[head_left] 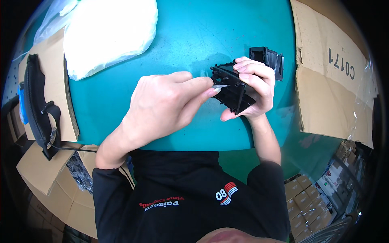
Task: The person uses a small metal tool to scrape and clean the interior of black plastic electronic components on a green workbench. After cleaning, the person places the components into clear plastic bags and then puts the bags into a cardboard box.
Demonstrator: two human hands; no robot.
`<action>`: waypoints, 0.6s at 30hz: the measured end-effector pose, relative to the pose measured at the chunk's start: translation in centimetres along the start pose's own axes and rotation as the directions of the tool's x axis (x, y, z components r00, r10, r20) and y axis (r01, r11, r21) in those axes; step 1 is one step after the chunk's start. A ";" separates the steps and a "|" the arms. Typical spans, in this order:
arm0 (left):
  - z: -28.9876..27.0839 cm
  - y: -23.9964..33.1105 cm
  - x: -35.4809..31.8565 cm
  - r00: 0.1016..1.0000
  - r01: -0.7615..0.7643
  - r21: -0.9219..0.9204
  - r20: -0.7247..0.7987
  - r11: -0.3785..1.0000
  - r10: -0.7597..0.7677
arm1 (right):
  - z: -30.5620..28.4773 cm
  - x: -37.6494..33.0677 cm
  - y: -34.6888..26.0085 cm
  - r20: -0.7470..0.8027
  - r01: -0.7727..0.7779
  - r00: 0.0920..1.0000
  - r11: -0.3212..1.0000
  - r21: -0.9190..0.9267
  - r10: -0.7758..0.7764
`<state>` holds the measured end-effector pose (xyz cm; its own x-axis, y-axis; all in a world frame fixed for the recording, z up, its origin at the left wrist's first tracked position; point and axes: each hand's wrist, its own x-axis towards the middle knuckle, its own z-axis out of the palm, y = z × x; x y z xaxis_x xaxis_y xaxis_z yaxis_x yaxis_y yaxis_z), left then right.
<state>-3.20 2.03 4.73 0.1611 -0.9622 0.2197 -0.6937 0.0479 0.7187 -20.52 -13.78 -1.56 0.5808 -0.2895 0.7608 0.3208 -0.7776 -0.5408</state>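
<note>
My right hand [257, 83] grips a black plastic housing [231, 91] with open sides, ribs and small pegs along its edges. The fingers lie over its far right edge and the thumb is below. From the left, my left hand [166, 97] pinches a thin, pointed silvery piece [221, 86] between thumb and forefinger. Its tip reaches into the opening of the housing; whether it touches the plastic, I cannot tell. Just behind my right hand, a second black plastic housing [273, 60] rests on the green table [182, 52].
A white plastic bag [109, 36] lies at the far left. Cardboard flaps [332, 73] border the table on the right. On the left, a black padded strap [38, 105] with a cable lies on cardboard [67, 89]. An open carton [60, 178] with dark parts stands at lower left.
</note>
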 end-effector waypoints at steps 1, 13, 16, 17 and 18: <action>0.0 0.0 0.0 1.000 -0.003 -0.011 0.006 1.000 0.003 | 0.0 0.0 0.0 -0.001 -0.001 1.000 1.000 0.005 0.001; 0.6 -0.2 -0.3 0.990 -0.133 0.411 0.009 0.902 0.142 | 0.0 0.4 -0.3 0.058 -0.024 0.998 0.999 -0.042 0.026; 1.2 -0.6 -0.3 0.972 -0.176 0.585 -0.023 0.792 0.234 | -0.4 0.6 -0.5 0.103 -0.010 0.994 0.994 -0.109 0.021; 1.4 -0.8 -0.3 0.969 -0.182 0.605 -0.022 0.775 0.245 | -0.4 0.7 -0.6 0.110 -0.006 0.994 0.992 -0.124 0.020; 1.5 -1.0 -0.3 0.967 -0.187 0.626 -0.020 0.757 0.255 | -0.4 0.8 -0.7 0.117 -0.002 0.993 0.991 -0.137 0.018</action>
<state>-3.65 1.89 2.94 -0.0070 -0.9125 0.4090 -0.9948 0.0479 0.0899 -20.59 -13.75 -0.42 0.6696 -0.2362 0.7042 0.2146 -0.8462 -0.4878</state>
